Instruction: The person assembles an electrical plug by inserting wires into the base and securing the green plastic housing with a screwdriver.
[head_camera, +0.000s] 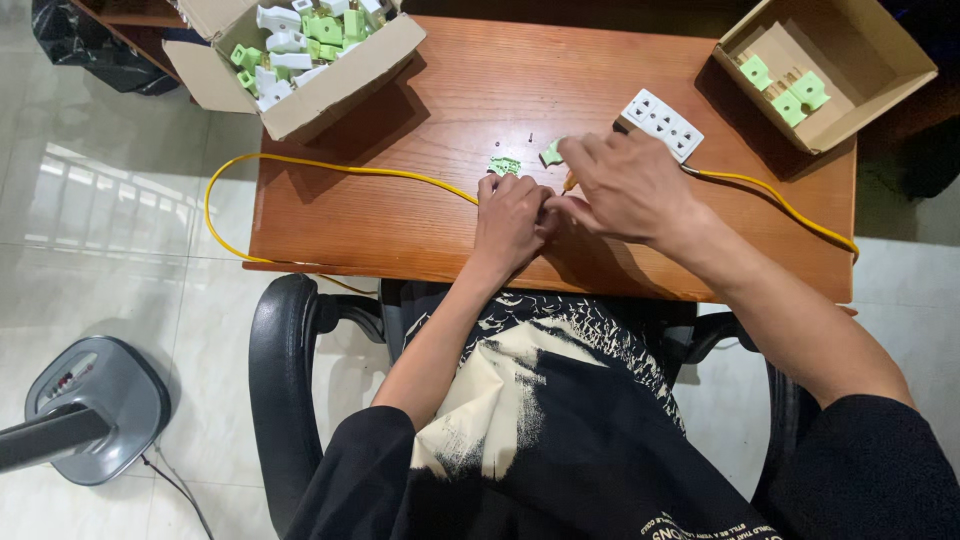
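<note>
- Two bare hands meet near the middle of a wooden desk (420, 215), close to its front edge.
- The left hand (510, 220) is curled narrow, fingers folded over the end of a yellow cable (330, 168); what lies under the fingers is hidden.
- The right hand (630, 185) is bent over from the right, its fingertips pinched against the left hand's; a small orange-tipped tool seems to poke out beneath it, though this cannot be told for sure.
- The yellow cable runs left from the left hand, loops off the desk's left edge and comes back under the front edge.
- Just behind the hands lie two small green plug parts (505, 165), with tiny dark screws beside them on bare wood.
- A white multi-socket outlet (662, 123) sits just behind the right hand, and a second stretch of yellow cable leads from it toward the desk's right edge.
- An open cardboard box (310, 95) full of green and white plug pieces overhangs the back left corner.
- A second, shallower cardboard box (870, 85) with a few green pieces overhangs the back right corner.
- Open wood lies between the two boxes and left of the hands.
- A fan base (95, 410) stands on the tiled floor, well left of the black chair (285, 380).
</note>
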